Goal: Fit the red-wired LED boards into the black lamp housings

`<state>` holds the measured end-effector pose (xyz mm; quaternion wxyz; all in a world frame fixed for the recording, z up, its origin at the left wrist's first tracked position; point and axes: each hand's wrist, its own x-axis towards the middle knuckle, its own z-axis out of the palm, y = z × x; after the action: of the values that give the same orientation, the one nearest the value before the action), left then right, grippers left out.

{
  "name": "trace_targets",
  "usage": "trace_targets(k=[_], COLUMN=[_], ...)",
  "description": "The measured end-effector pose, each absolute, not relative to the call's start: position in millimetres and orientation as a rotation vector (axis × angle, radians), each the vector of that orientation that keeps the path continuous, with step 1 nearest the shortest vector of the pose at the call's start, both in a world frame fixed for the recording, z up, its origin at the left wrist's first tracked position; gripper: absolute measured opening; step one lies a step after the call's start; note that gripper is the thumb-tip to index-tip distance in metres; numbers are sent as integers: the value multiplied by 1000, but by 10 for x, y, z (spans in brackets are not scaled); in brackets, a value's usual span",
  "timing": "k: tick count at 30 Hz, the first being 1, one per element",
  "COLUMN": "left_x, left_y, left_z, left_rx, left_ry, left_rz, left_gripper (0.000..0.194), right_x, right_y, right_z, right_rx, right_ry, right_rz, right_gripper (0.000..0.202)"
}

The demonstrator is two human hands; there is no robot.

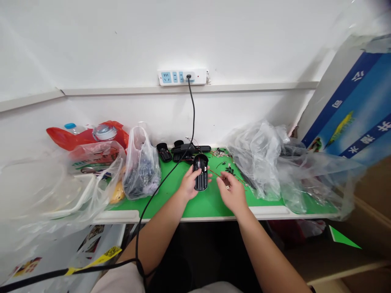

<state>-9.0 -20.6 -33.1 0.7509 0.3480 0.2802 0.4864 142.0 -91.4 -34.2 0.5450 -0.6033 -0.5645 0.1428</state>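
My left hand [190, 184] is closed around a black plastic housing [200, 179], rounded at the top with ribbed slots below, held just above the green tabletop. From the housing a thin red wire [215, 173] runs to my right hand [233, 193], whose fingers are curled together at its end. A small pale piece shows by the right fingers, too small to name. Behind the hands lie several more black housings [164, 153]. Small black parts [229, 169] and a scatter of small shiny parts [219, 152] lie beyond my right hand.
A black cable [193, 110] hangs from the wall power strip [183, 77] across the green table [171, 199]. On the left stand a clear bag of dark parts [142, 175] and a red bag [117, 128]. Clear plastic bags [259, 158] and a blue box [360, 106] occupy the right.
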Motion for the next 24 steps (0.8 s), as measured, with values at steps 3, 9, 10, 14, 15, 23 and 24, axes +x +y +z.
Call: trace_targets(k=[3, 9, 10, 14, 15, 23, 24], left_x=[-101, -101, -99, -106, -110, -148, -149], left_y=[-201, -185, -184, -184, -184, -146, -145], left_z=[-321, -337, -338, -326, -320, -311, -309], left_rx=[761, 779, 771, 715, 702, 611, 617], left_ry=[628, 664, 676, 757, 776, 829, 828], left_rz=[1102, 1144, 1148, 1138, 1133, 1126, 1119], left_gripper=[42, 40, 39, 38, 38, 38, 38], right_x=[1364, 1279, 1260, 1165, 1146, 1157, 1159], right_y=[-916, -934, -940, -975, -986, -1038, -1050], right_z=[-412, -377, -366, -374, -393, -581, -582], right_rx=[-1361, -1273, -1247, -1127, -1112, -1085, -1096], right_ry=[-1259, -1363, -1412, -1612, -1651, -1785, -1797], right_rz=[421, 254, 213, 104, 74, 47, 72], right_gripper=[27, 18, 17, 18, 19, 24, 24])
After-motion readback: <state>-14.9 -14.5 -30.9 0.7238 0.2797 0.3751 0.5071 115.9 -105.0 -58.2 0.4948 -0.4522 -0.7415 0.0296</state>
